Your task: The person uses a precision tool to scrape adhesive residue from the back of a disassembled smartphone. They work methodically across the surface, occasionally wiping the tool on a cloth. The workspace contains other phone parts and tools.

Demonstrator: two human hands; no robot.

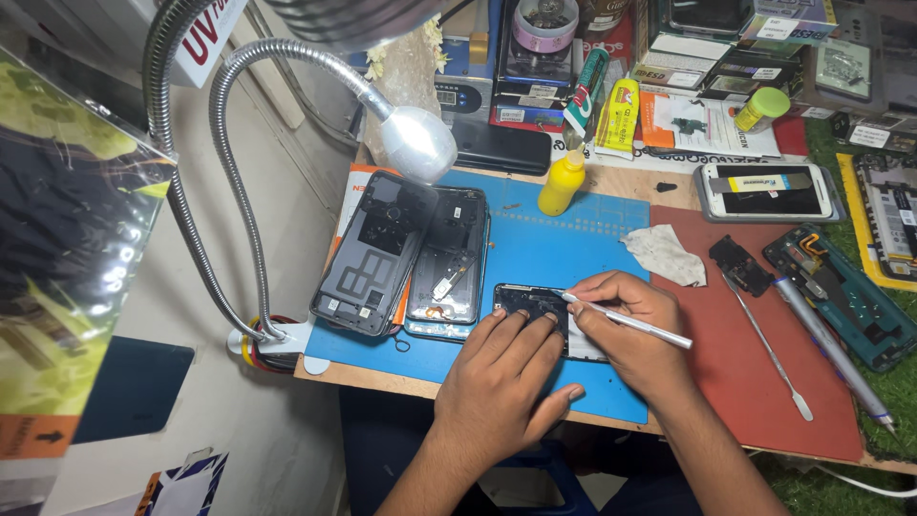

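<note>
Both bare forearms reaching up from the lower edge and converging, left hand (506,368) flat and palm down with 4 fingers (535,330) spread forward, right hand (621,330) beside it, fingertips touching, curled in a pen-like pinch.

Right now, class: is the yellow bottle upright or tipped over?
Upright: the yellow bottle stands on its base, nozzle pointing up, at the blue mat's far edge.

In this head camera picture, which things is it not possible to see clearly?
- Head view: the opened phone on the blue mat is mostly covered by the left hand and the right hand.
- The tip of the thin white tool is too small to tell its kind.
- The lamp head hides part of the two phone shells.
- The circuit board is cut off by the right edge.
</note>
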